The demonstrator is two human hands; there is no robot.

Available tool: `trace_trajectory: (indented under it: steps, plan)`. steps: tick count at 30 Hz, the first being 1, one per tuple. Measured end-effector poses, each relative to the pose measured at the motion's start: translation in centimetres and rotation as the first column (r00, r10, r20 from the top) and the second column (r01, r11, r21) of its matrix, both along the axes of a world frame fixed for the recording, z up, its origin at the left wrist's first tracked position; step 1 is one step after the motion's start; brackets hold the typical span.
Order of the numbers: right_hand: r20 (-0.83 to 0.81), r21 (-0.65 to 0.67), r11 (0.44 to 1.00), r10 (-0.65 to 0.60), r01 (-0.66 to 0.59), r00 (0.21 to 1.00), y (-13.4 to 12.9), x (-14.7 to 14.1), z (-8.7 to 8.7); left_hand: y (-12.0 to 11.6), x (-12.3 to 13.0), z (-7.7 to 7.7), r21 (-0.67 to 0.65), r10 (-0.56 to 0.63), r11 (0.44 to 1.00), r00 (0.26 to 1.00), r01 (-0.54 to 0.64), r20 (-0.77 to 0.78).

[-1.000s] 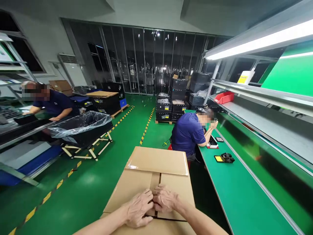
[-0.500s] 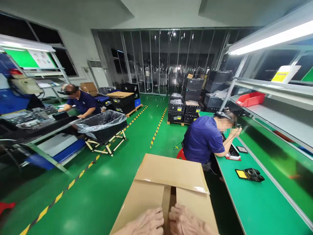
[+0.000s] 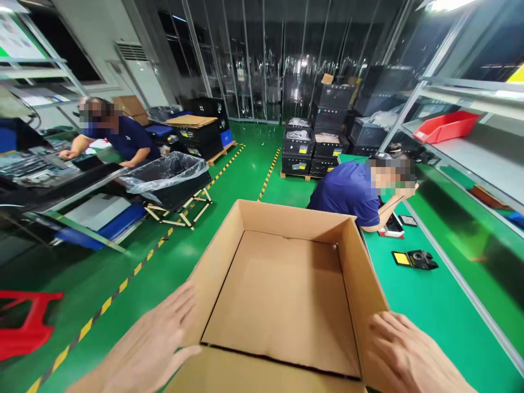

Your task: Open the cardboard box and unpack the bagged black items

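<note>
A brown cardboard box [image 3: 360,284] stands open in front of me, its inside bare. My left hand [image 3: 159,344] lies flat against the box's left outer wall, fingers spread. My right hand [image 3: 403,355] presses on the right outer wall near the front corner. Between them the two hands hold the box.
A green workbench [image 3: 434,311] runs along the right with a small black device [image 3: 415,258] on it; a person in a blue shirt [image 3: 347,191] sits there. Another person [image 3: 118,139] works at the left bench. A plastic-lined black bin [image 3: 167,183], stacked black crates [image 3: 311,153] and a red stool [image 3: 24,327] stand on the green floor.
The box's flaps, which my hands pressed together at the seam, are now spread and the box is open. My hands have moved apart to its left and right walls.
</note>
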State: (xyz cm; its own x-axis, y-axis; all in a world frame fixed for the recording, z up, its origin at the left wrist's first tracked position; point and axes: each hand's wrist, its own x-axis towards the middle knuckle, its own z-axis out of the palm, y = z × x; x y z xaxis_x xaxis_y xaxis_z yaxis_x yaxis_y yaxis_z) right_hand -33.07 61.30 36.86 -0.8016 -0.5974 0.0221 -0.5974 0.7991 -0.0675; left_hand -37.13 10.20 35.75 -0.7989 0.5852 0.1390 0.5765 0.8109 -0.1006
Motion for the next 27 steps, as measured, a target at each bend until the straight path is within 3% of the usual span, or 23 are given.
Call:
trace_trajectory:
  steps: [2, 6, 8, 10, 12, 14, 16, 19, 21, 24, 27]
  plan:
    - [-0.125, 0.045, 0.998, -0.036, 0.042, 0.992, 3.1, 1.5, -2.3, -2.9, 0.5, -0.9, -0.068, 0.067, 0.996, 0.997, -0.065, 0.028]
    - [-0.247, 0.065, 0.981, -0.164, 0.185, 0.955, 10.3, 4.7, -9.3, -8.9, 0.7, -5.4, -0.118, 0.223, 0.972, 0.956, -0.203, 0.192]
    - [-0.292, 0.129, 0.962, -0.194, 0.24, 0.936, 12.6, 6.0, -12.5, -10.8, 0.6, -7.6, -0.15, 0.339, 0.94, 0.875, -0.305, 0.345]
    - [-0.353, 0.125, 0.961, -0.189, 0.246, 0.916, 12.5, 6.4, -14.3, -11.1, 0.5, -8.9, -0.219, 0.437, 0.899, 0.784, -0.379, 0.441]
    - [-0.321, 0.103, 0.964, -0.202, 0.247, 0.925, 9.9, 5.9, -14.3, -9.6, 0.7, -8.9, -0.268, 0.494, 0.869, 0.742, -0.415, 0.453]
    - [-0.088, 0.114, 0.969, -0.212, 0.221, 0.973, 5.6, 4.7, -13.1, -7.2, 1.3, -7.9, -0.261, 0.466, 0.885, 0.733, -0.386, 0.495]
    - [0.165, 0.106, 0.993, -0.076, 0.059, 0.983, 0.7, 3.4, -12.0, -4.7, 2.5, -6.8, -0.223, 0.361, 0.932, 0.693, -0.285, 0.624]
    - [0.26, 0.072, 0.995, 0.055, -0.076, 0.964, -5.3, 1.8, -12.4, -2.3, 4.6, -6.4, -0.235, 0.311, 0.95, 0.665, -0.204, 0.679]
    - [0.255, 0.065, 0.993, 0.083, -0.103, 0.963, -7.9, 1.1, -13.8, -1.8, 5.8, -7.6, -0.254, 0.325, 0.944, 0.705, -0.208, 0.63]
    - [0.217, 0.076, 0.993, 0.069, -0.088, 0.974, -9.8, 0.9, -15.5, -2.1, 7.2, -10.9, -0.211, 0.315, 0.947, 0.817, -0.24, 0.483]
    - [0.156, 0.078, 0.994, 0.059, -0.072, 0.986, -10.6, 1.5, -15.0, -2.4, 8.4, -14.6, -0.067, 0.275, 0.961, 0.919, -0.267, 0.283]
